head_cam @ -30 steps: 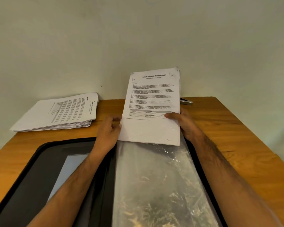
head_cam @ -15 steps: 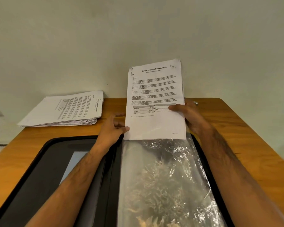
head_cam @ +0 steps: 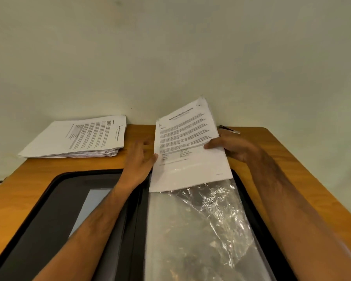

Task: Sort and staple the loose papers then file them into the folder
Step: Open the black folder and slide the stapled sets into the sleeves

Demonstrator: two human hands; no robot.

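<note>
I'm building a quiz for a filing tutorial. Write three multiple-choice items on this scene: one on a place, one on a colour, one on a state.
1. Where is the paper stack?
A. far left of the table
B. inside the folder
C. on the floor

2. What colour is the table?
A. white
B. orange-brown
C. green

3. What is the right hand doing?
A. resting flat
B. gripping the stapled document
C. holding a pen

Key: 1 A, it lies by the wall, beyond the black folder. 2 B, wood tone. 3 B, its thumb lies across the page.

Right grip (head_cam: 231, 148) pinching, thumb forward; left grip (head_cam: 141, 157) relaxed, blurred.
</note>
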